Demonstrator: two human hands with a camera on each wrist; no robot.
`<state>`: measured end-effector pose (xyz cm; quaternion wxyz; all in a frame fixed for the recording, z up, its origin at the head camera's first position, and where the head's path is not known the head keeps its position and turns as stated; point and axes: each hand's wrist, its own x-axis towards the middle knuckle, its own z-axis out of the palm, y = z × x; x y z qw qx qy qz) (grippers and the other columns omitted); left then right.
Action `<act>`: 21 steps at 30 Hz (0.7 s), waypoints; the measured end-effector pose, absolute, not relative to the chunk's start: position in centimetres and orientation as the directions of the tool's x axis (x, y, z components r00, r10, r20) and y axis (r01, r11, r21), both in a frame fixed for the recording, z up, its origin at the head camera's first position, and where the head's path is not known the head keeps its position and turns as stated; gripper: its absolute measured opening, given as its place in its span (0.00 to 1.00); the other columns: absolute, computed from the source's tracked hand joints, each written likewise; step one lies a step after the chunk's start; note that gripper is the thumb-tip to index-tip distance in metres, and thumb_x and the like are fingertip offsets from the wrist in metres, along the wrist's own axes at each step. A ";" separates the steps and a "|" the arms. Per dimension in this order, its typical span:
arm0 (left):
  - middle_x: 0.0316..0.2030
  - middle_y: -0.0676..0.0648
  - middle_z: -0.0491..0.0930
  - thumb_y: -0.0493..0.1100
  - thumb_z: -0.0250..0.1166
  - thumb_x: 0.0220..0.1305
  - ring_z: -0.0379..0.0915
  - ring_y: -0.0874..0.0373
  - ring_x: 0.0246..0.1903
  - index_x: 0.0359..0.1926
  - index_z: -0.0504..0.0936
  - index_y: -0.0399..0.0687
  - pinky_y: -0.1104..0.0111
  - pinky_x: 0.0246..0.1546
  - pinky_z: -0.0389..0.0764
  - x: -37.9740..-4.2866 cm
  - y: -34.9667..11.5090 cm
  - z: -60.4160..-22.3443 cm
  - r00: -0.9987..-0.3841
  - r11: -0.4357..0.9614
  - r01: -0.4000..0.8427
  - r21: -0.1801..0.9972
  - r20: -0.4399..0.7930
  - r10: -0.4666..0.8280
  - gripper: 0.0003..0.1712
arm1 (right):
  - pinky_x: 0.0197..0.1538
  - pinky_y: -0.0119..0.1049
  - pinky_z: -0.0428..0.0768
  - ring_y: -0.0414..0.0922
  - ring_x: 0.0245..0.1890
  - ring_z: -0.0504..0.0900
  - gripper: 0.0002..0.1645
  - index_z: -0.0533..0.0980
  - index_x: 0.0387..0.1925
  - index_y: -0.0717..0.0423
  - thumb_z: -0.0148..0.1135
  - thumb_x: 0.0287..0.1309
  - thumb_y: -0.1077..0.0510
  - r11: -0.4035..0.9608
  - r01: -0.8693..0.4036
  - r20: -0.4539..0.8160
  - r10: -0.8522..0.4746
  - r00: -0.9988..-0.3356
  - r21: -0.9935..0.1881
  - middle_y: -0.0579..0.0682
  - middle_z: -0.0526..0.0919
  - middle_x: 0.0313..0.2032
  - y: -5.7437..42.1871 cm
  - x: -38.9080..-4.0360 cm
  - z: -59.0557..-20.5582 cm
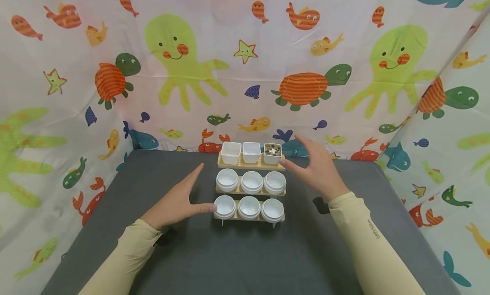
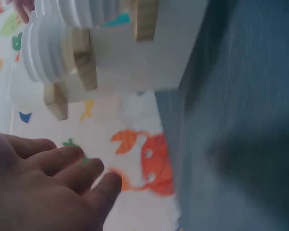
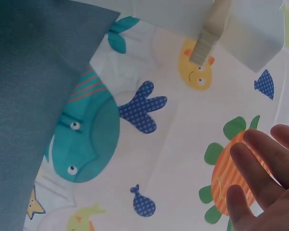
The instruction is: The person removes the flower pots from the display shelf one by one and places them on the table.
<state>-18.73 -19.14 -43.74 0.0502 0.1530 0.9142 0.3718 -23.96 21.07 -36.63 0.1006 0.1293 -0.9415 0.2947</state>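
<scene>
A three-step stand with wooden shelves (image 1: pixel 242 163) is between the two hands. Three white square cups stand on its top shelf; the right one (image 1: pixel 272 154) holds something green-brown with a pale star-like piece. Round white bowls (image 1: pixel 252 182) fill the two lower shelves. To the left, my left hand (image 1: pixel 178 203) has its fingers extended and thumb spread, the thumb tip by the lower left bowl (image 1: pixel 224 207); whether it touches, I cannot tell. My right hand (image 1: pixel 315 169) is spread on the other side, thumb near the right square cup. Neither hand holds anything.
A dark grey tabletop (image 1: pixel 245 261) lies under the stand. Behind it and along both sides hangs a white curtain (image 1: pixel 229 99) printed with sea animals. The stand's thin front legs rest on the table, and its white side panel (image 2: pixel 139 60) shows in the left wrist view.
</scene>
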 end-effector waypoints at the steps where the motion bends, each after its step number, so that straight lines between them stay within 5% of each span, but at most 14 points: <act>1: 0.88 0.51 0.46 0.72 0.77 0.59 0.48 0.43 0.87 0.89 0.41 0.66 0.37 0.81 0.59 -18.9 -19.0 -44.0 -0.946 0.635 0.236 0.735 0.025 0.323 0.71 | 0.78 0.72 0.64 0.61 0.80 0.66 0.58 0.60 0.85 0.43 0.66 0.63 0.22 0.792 -0.299 0.259 -0.184 -0.948 -0.533 0.55 0.68 0.81 20.9 -24.1 -36.5; 5: 0.87 0.50 0.54 0.62 0.69 0.74 0.56 0.43 0.84 0.88 0.50 0.63 0.39 0.79 0.65 -20.0 -18.5 -45.2 -0.934 0.409 0.206 0.889 0.054 0.353 0.52 | 0.78 0.71 0.66 0.60 0.80 0.67 0.57 0.61 0.85 0.42 0.66 0.64 0.23 0.786 -0.298 0.243 -0.193 -0.951 -0.542 0.53 0.70 0.80 20.7 -24.8 -36.4; 9: 0.85 0.48 0.60 0.51 0.67 0.78 0.61 0.41 0.82 0.86 0.58 0.56 0.42 0.76 0.70 -21.3 -18.1 -46.5 -0.917 0.205 0.188 0.961 0.097 0.387 0.43 | 0.78 0.70 0.67 0.57 0.80 0.67 0.56 0.62 0.84 0.41 0.67 0.63 0.23 0.772 -0.302 0.227 -0.208 -0.951 -0.559 0.51 0.71 0.80 20.6 -25.4 -36.5; 21: 0.80 0.41 0.69 0.42 0.72 0.74 0.74 0.38 0.74 0.82 0.66 0.49 0.65 0.65 0.84 -22.3 -17.6 -48.4 -0.912 0.128 0.173 0.977 0.110 0.395 0.41 | 0.76 0.66 0.72 0.56 0.79 0.71 0.55 0.65 0.82 0.44 0.70 0.62 0.25 0.764 -0.350 0.224 -0.270 -0.937 -0.543 0.51 0.74 0.77 19.6 -25.9 -36.2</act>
